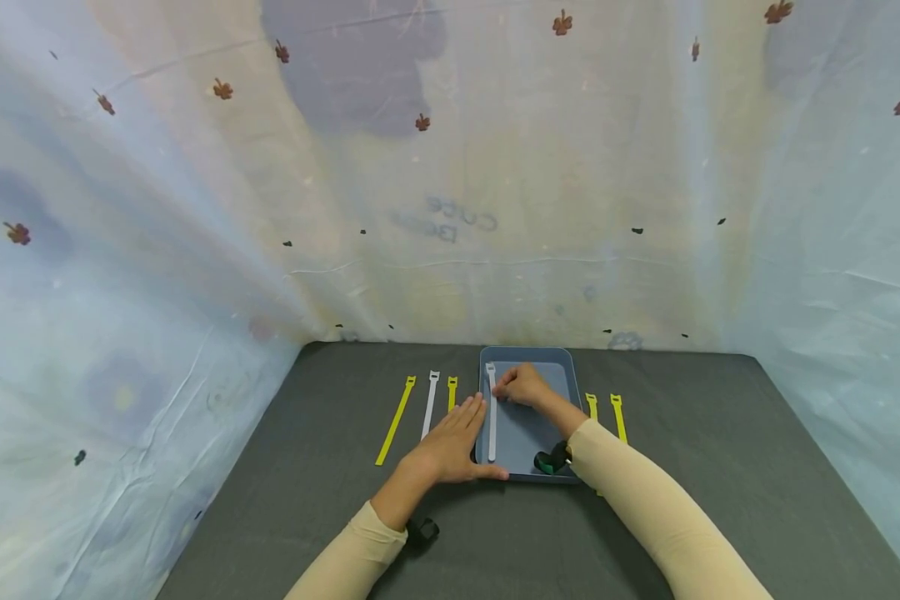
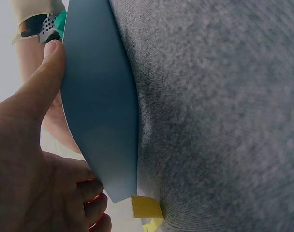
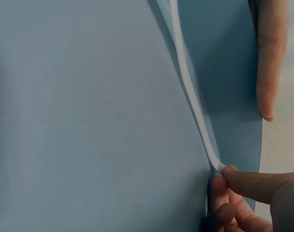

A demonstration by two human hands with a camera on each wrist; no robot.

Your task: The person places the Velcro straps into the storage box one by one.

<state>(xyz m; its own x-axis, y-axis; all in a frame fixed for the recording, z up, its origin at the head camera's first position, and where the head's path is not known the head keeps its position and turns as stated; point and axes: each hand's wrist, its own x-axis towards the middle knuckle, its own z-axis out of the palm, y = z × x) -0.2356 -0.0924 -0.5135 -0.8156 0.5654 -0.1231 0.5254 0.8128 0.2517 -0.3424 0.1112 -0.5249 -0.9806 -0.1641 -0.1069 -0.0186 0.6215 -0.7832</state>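
- Head view: the right hand (image 1: 525,387) is over the tray (image 1: 528,442), thumb and fingertips pinching the white strip (image 1: 492,429) close to its slotted far end. The strip lies inside the tray, just left of those fingertips, and runs back toward the person along the tray's left wall.
- Same view, left hand (image 1: 453,442): fingers pretty much straight and together on the tray's left edge, thumb stuck out wide along the near edge. So it's touching the tray, and the pinched strip is just right of its fingertips.
- Left of the left hand there's a yellow strip (image 1: 395,421), then, closer in, another white strip (image 1: 431,404), and a second yellow one (image 1: 452,392) partly behind the fingers. Two more yellows (image 1: 619,417) sit right of the right hand, partly behind the forearm. Everything's on a dark grey cloth (image 1: 330,500).
- Left wrist view: the thumb rests on the tray's rim, other fingers at its edge, some bent a bit here. A yellow strip's end pokes out just beyond the fingertips.
- Right wrist view: clear thumb-and-finger pinch, strip bending right at the grip. Can't tell how much of it touches the tray floor.
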